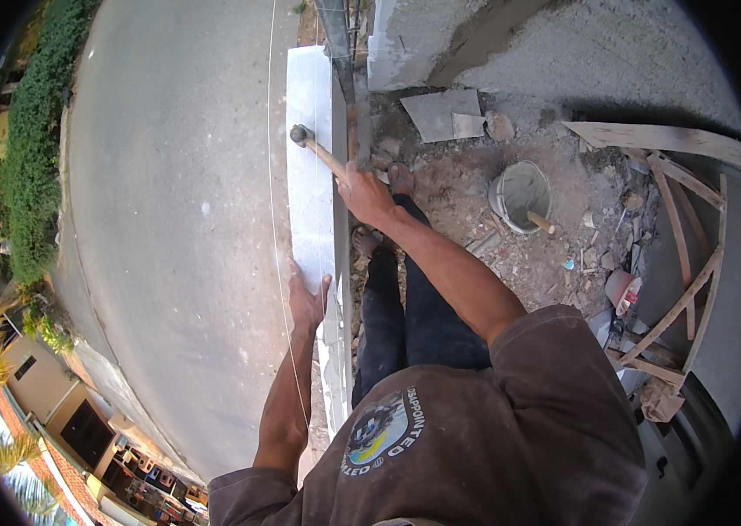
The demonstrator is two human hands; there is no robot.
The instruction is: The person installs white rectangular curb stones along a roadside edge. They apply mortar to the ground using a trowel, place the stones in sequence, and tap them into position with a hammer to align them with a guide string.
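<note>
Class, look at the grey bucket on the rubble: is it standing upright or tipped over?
Upright. The bucket shows its round open mouth facing up, grey mortar inside, and a wooden handle leaning on its rim.

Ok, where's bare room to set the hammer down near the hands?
The white slab is bare between the hammer head and the left hand, and beyond the head. A dirt patch lies open between the feet and the bucket. It is crowded right of the bucket: rubble, scraps and a wooden frame. The right hand grips the hammer.

One hammer (313, 147), one white slab (310, 175), one bucket (517, 195), two hands
</note>
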